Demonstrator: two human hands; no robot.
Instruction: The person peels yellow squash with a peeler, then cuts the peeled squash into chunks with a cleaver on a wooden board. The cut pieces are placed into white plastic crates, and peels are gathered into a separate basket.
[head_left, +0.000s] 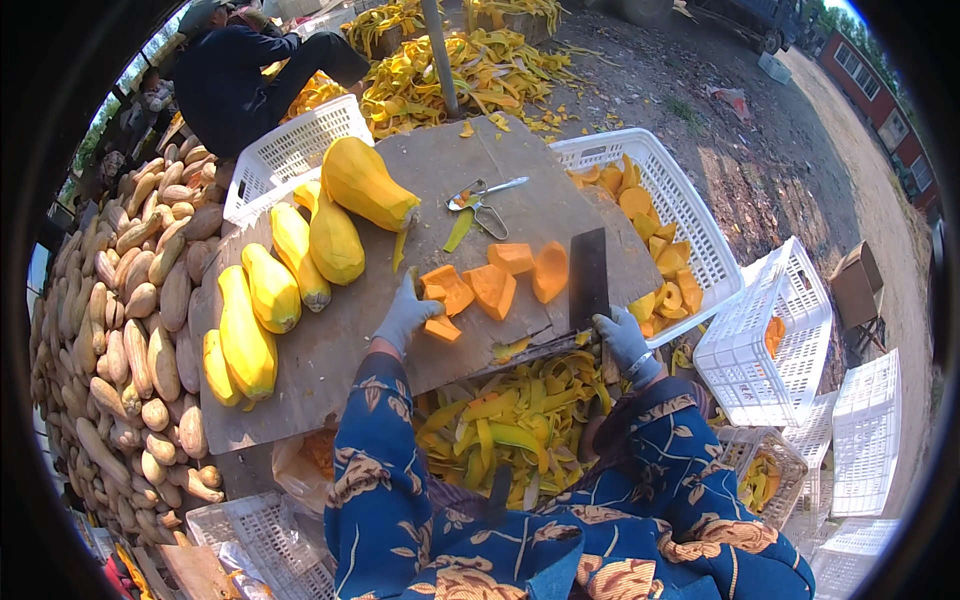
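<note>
My left hand (403, 313), in a grey glove, closes on a cut chunk of orange squash (434, 292) at the board's near side. More squash chunks (491, 291) lie in a loose row to its right. In my gloved right hand (626, 339) is the handle of a cleaver, whose broad dark blade (589, 274) rests over the board's right part. Several peeled yellow squashes (249, 337) line the left of the worn wooden board (352, 322). Beyond the chunks lie a metal peeler (491, 219) and a small knife (508, 184), with a green peel strip (460, 229).
A white plastic crate (694, 240) of cut squash adjoins the board's right edge. Peelings (517, 427) heap below the near edge. Unpeeled squashes (142, 300) pile at left. A seated person (225, 82) is behind another crate (300, 146); a metal pole (439, 60) stands beyond the board.
</note>
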